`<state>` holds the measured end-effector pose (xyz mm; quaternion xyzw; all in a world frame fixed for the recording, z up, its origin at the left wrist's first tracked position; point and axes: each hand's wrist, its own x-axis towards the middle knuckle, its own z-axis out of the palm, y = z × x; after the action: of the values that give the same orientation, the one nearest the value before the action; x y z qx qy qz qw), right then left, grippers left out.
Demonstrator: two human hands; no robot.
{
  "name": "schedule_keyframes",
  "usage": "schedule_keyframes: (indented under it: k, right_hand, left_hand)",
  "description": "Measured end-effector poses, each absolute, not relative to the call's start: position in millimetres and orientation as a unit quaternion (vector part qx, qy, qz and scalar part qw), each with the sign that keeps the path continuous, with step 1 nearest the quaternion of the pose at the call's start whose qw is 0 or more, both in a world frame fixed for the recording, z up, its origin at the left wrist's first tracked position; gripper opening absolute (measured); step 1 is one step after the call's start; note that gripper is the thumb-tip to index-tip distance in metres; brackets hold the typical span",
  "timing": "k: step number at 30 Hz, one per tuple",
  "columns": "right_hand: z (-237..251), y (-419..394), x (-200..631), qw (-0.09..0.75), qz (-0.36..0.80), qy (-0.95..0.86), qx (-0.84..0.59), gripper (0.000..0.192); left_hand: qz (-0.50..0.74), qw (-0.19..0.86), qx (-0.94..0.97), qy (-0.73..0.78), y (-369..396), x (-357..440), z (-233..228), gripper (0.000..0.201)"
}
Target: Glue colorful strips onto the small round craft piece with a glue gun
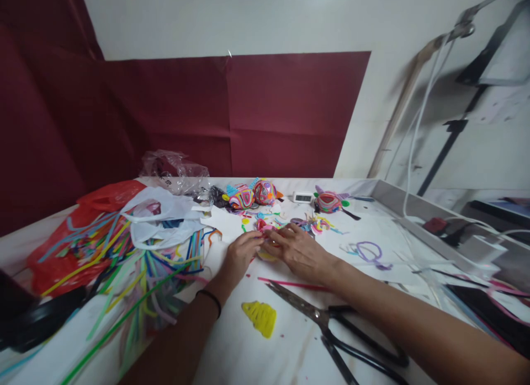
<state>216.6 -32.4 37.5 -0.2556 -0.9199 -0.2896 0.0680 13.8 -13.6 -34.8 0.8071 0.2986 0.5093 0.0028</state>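
Observation:
My left hand (240,256) and my right hand (298,250) meet over the middle of the white table, fingers bent round a small pink and yellow pipe-cleaner piece (268,256). The fingers cover most of it, so its full shape is hidden. Just in front of the hands lies a straight pink pipe cleaner (292,284). Closer to me is a yellow pipe-cleaner triangle (260,317). Large black-handled scissors (321,317) lie with blades parted below my right forearm.
Finished striped pipe-cleaner figures (329,201) and a small digital clock (303,197) stand at the back. Bags and bundled pipe cleaners (153,269) fill the left. A purple pipe-cleaner loop (368,251) lies at right, near a raised table edge (414,219) and a power adapter (480,250).

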Motion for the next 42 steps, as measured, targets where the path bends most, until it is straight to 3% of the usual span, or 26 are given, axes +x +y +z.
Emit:
schedule_keyframes:
  k: [18,28,42]
  right_hand:
    - [41.5,-31.6,215.5,0.059,-0.293,-0.925,-0.235,0.031]
    - [38.4,-31.3,216.2,0.06,-0.297,-0.924,-0.232,0.031]
    - [32.2,-35.6,216.7,0.087,-0.302,-0.919,-0.239,0.03]
  left_hand:
    - [0.502,-0.017,0.809,0.306,-14.9,14.6,-33.9,0.021]
    - [0.496,-0.02,0.81,0.312,-17.5,15.6,-31.3,0.032]
    - [0.499,-0.021,0.812,0.303,-17.6,16.7,-30.9,0.025]
